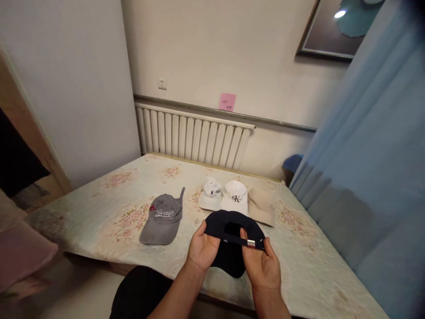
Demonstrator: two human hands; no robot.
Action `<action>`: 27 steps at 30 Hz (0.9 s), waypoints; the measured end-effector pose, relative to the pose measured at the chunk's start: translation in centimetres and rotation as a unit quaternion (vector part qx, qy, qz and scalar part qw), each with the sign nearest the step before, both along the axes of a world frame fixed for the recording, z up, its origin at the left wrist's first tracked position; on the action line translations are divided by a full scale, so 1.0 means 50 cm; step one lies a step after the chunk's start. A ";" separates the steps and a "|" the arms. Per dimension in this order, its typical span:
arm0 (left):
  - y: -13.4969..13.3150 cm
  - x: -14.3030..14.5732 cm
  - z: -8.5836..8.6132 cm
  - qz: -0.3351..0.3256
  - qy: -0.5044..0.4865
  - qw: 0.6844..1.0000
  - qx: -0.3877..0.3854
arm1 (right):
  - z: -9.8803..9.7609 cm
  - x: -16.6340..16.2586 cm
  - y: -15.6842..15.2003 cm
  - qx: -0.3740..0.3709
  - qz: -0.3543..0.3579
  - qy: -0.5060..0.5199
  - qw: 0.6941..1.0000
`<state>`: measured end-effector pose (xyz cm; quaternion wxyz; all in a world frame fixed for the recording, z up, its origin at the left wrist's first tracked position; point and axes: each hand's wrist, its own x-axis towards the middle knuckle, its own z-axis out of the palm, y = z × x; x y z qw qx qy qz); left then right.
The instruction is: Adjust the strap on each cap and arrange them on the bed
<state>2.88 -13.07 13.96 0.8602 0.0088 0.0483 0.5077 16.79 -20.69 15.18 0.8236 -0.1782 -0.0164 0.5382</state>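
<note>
The black cap (232, 226) is held over the near edge of the bed (99, 208), back turned up, left hand (202, 250) closed on its side and right hand (262, 263) pinching the strap (237, 240) by its buckle, probably to keep it taut, with a grey cap (163, 219) and three pale caps (235, 197) lying beyond.

Floral bed (99, 208) carries grey cap (162, 219), two white caps (210, 195) (235, 198) — and beige cap (262, 206).
</note>
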 end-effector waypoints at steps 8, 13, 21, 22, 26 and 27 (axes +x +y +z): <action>0.000 0.008 -0.010 -0.003 0.000 1.000 -0.009 | -0.002 0.004 -0.002 -0.019 -0.007 0.003 1.000; -0.009 0.014 0.001 -0.006 0.011 1.000 -0.017 | -0.016 -0.009 -0.005 0.008 0.015 -0.027 1.000; -0.039 0.036 0.024 -0.029 0.010 1.000 0.002 | -0.033 -0.068 0.004 0.008 0.043 -0.162 0.986; -0.045 0.040 0.025 -0.035 0.011 0.999 0.008 | -0.035 -0.073 0.008 0.000 0.038 -0.187 0.982; -0.069 0.054 0.024 -0.083 0.031 0.995 0.044 | -0.037 -0.087 0.019 -0.058 -0.003 -0.281 0.958; -0.074 0.057 0.024 -0.107 0.040 0.992 0.053 | -0.035 -0.089 0.021 -0.086 -0.012 -0.291 0.953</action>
